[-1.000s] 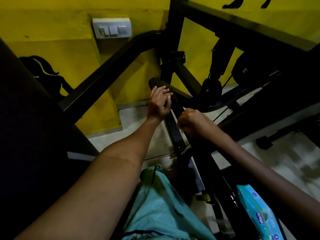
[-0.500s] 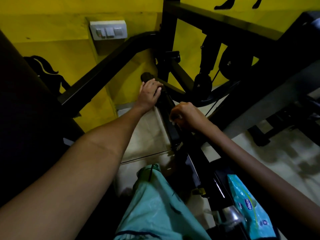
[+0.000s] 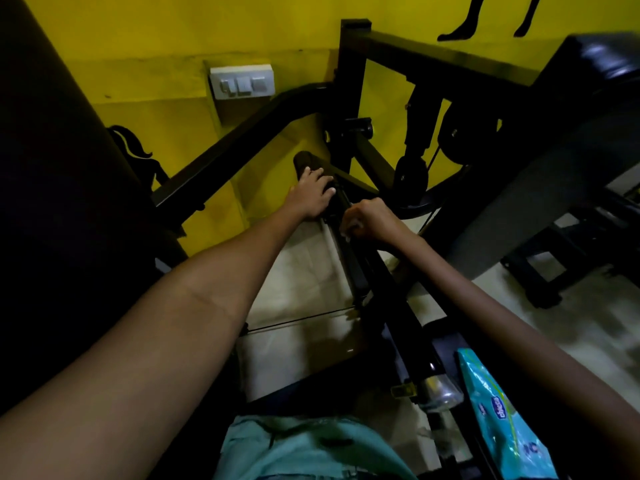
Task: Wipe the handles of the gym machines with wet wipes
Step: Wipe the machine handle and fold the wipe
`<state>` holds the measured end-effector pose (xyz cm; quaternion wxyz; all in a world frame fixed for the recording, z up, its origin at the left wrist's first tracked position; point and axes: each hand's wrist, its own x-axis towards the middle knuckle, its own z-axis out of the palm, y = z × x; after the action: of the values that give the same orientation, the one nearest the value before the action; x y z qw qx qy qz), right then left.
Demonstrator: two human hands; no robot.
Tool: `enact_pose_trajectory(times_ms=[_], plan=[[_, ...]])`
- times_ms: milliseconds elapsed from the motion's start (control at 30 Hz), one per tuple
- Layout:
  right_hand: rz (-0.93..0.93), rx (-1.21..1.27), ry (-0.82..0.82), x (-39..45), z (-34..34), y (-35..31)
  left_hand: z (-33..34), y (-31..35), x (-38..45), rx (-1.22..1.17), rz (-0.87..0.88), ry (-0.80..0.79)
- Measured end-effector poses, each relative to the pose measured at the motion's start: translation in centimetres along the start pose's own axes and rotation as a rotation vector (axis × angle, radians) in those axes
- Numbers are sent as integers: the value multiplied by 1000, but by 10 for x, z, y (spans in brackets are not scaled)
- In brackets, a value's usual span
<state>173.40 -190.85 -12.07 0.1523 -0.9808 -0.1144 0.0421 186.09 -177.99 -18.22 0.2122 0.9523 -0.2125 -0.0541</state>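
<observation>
My left hand grasps the black padded machine handle near its far end. My right hand clenches a white wet wipe lower on the bar, whose long axis runs away from me.

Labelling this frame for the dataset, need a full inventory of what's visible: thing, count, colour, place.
handle: 1, black, padded bar centre, running from the wall toward the camera
wipe: 1, white, bit showing in the right grip on the bar
pack of wipes: 1, light blue, bottom right
machine frame: 1, black, bars across the centre and top
pulleys: 2, black, right of centre by the frame
cable: 1, black, beside the pulleys
switch plate: 1, white, on the wall, upper centre
wall: 1, yellow with black figure shapes
floor: 1, pale tiles
shorts: 1, teal, bottom centre
left hand: 1, on the handle
right hand: 1, curled on the wipe
</observation>
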Motion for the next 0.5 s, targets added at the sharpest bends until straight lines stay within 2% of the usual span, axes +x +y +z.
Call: enact_pose_trajectory(times_ms=[167, 333, 433, 500], plan=[[-38, 9, -96, -38, -8, -4, 8, 17, -50, -85, 124, 42], [-12, 24, 45, -75, -4, -4, 23, 45, -107, -147, 290, -21], [-52, 15, 10, -106, -8, -8, 28, 66, -138, -179, 328, -21], [-79, 58, 45, -134, -6, -12, 32, 79, -158, -200, 340, -30]])
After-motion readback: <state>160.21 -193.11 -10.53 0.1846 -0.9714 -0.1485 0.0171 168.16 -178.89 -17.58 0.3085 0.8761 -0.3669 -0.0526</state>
